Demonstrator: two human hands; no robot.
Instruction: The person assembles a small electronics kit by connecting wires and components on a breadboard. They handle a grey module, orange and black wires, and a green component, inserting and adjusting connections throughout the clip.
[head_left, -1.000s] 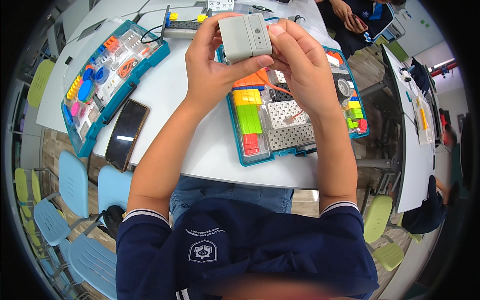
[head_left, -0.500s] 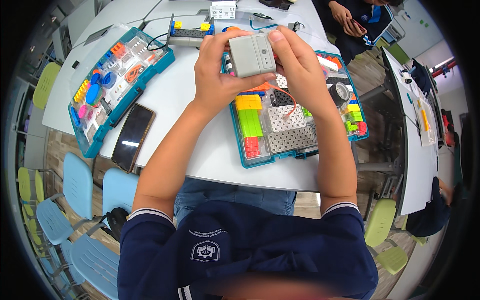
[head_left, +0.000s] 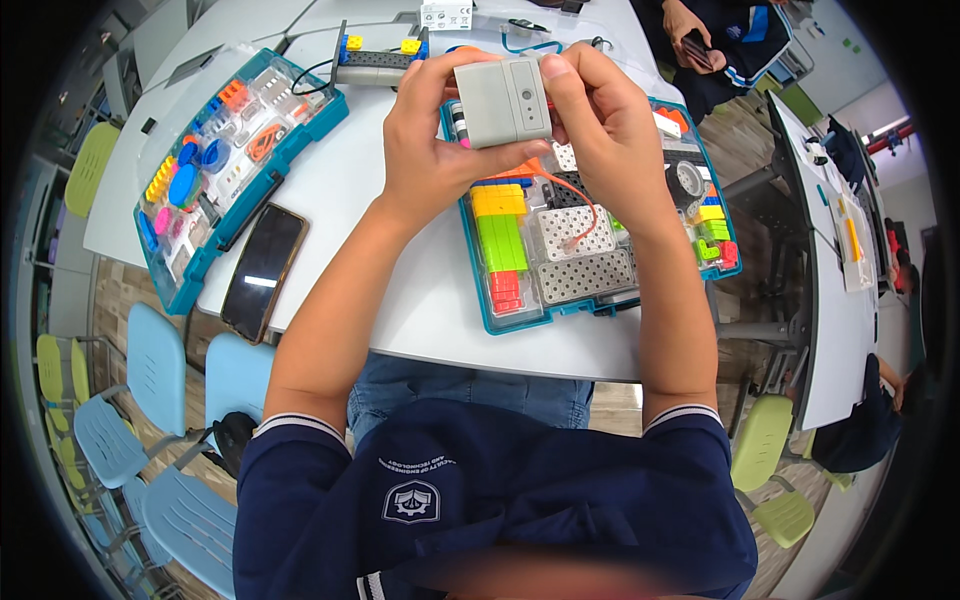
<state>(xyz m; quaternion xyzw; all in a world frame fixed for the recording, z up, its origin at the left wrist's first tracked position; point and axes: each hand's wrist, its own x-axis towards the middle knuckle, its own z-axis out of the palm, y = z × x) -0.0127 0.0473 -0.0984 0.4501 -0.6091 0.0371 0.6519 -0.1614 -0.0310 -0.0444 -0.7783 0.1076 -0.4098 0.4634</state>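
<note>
A grey boxy module (head_left: 490, 103) with a round button-like spot on one face is held up between my two hands, above the far part of an open kit case. My left hand (head_left: 425, 140) wraps its left side, with the thumb along the lower edge. On the other side, my right hand (head_left: 605, 130) grips it with the thumb near the top right corner. An orange cable (head_left: 570, 185) hangs below the module over the case. Below my hands, the teal-edged case (head_left: 520, 322) holds yellow, green and red blocks and grey perforated plates (head_left: 585, 275).
A second teal case (head_left: 325, 122) of small parts lies at the left, with a phone (head_left: 265, 270) beside it. Beyond stands a dark assembly with yellow pieces (head_left: 380, 68) and a white box (head_left: 446, 15). Another person's hand (head_left: 690, 30) holds a phone at the far right.
My hands and the grey module have shifted very slightly, the module tilting a little. The other person's hands at the far right have moved up.
</note>
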